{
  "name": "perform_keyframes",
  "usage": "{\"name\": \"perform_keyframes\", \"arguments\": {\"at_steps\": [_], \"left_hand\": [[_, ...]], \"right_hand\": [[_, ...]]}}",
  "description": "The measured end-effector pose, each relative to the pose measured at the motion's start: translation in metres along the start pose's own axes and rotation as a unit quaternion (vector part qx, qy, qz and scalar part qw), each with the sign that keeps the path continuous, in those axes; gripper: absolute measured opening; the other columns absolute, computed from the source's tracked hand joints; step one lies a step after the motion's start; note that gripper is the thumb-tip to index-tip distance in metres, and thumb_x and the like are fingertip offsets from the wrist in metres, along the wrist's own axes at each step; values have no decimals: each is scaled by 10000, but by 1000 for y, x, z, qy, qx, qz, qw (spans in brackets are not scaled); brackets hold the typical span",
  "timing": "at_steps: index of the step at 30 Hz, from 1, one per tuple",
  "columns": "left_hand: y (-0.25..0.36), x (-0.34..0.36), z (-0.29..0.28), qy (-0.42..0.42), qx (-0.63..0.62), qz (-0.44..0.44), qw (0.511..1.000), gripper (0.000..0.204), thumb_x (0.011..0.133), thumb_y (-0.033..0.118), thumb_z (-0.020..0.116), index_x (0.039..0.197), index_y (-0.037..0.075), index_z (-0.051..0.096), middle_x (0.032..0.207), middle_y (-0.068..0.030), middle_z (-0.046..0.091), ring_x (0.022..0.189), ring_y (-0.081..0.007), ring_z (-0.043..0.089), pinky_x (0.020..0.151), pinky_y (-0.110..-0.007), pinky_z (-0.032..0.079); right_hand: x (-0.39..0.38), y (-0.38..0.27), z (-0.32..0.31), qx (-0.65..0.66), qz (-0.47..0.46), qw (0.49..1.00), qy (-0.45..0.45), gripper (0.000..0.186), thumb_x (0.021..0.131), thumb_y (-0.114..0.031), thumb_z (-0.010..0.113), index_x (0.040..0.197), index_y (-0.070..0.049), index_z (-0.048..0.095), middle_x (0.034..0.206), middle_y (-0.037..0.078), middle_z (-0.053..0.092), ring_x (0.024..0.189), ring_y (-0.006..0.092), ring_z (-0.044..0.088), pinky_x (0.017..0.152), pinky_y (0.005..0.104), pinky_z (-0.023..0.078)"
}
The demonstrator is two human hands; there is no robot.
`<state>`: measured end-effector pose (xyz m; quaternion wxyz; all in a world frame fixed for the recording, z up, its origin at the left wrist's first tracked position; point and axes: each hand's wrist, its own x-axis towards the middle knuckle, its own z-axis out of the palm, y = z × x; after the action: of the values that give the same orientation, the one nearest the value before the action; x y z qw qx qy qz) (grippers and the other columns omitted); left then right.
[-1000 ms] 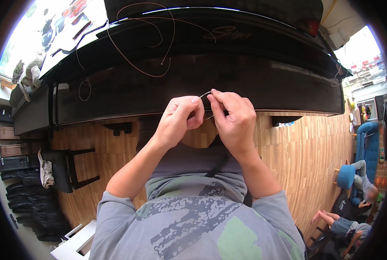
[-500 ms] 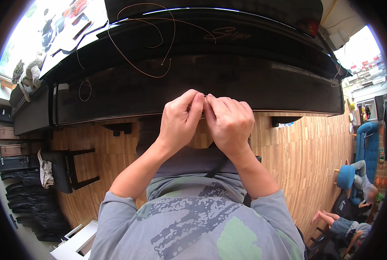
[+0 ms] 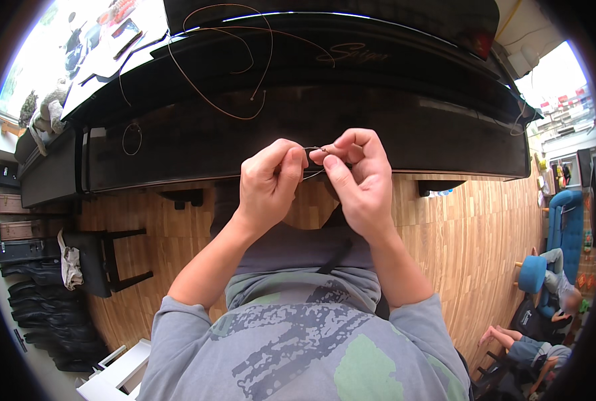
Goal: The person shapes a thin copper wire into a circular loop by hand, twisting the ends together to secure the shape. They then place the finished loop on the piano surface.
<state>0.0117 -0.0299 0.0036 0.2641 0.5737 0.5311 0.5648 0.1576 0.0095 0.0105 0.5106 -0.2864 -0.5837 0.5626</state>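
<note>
In the head view my left hand (image 3: 271,184) is closed, pinching a thin wire-like string (image 3: 314,174) in front of the black piano (image 3: 231,147). My right hand (image 3: 361,187) is just beside it, thumb and fingertips on the string, its index finger raised and curled. A short stretch of string bridges the two hands, and a loop hangs below. Copper-coloured strings (image 3: 204,95) lie in loose curves on the piano above my hands. A small silver coil (image 3: 132,139) is to the left.
A dark stool with a cloth (image 3: 87,260) stands left, beside stacked black cases (image 3: 34,301). A white piece of furniture (image 3: 114,371) is at lower left. At right, two people (image 3: 565,294) (image 3: 538,347) sit near a blue sofa (image 3: 565,207) and blue stool (image 3: 531,274).
My hands came together half a second ago; now they are slightly apart again. My right hand has turned, lifting its index finger and showing more of its thumb. The string stays between them.
</note>
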Motion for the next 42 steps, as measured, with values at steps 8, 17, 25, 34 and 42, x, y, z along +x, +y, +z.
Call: {"name": "perform_keyframes", "arguments": {"at_steps": [8, 17, 25, 34, 42], "left_hand": [[8, 5, -10, -91, -57, -27, 994, 251, 938, 110, 480, 723, 8, 561, 571, -24, 512, 504, -69, 483, 461, -221, 371], [10, 10, -15, -121, -57, -117, 984, 284, 951, 164, 477, 718, 16, 544, 553, 2, 481, 511, -51, 445, 469, -225, 357], [-5, 21, 8, 2, -60, -46, 997, 262, 951, 149, 486, 742, -1, 538, 553, -24, 466, 514, -59, 422, 471, -238, 353], [3, 106, 15, -24, 15, 183, 983, 161, 905, 138, 566, 844, -11, 583, 613, -44, 517, 517, -96, 463, 484, -251, 382], [27, 165, 5, -30, -186, 206, 960, 228, 947, 154, 498, 820, -10, 592, 688, -14, 563, 537, -49, 460, 493, -200, 388]], "right_hand": [[13, -4, -15, 113, 59, 989, -73, 97, 888, -16, 582, 984, -21, 587, 921, 38, 611, 857, 118, 621, 798, 252, 505], [16, -5, -11, -217, -149, 965, -24, 160, 786, 54, 615, 926, -15, 648, 828, 79, 644, 766, 180, 626, 695, 283, 489], [24, 1, 3, -451, -297, 839, 67, 217, 691, -12, 720, 901, -24, 665, 767, 52, 620, 707, 211, 589, 664, 324, 442], [102, -19, -10, -460, -307, 821, 139, 85, 787, -92, 664, 763, -91, 582, 747, 40, 601, 730, 236, 575, 683, 359, 388], [179, -47, -14, -297, -341, 881, 139, 73, 805, -38, 658, 789, -23, 588, 707, 62, 609, 626, 160, 577, 598, 276, 449]]}}
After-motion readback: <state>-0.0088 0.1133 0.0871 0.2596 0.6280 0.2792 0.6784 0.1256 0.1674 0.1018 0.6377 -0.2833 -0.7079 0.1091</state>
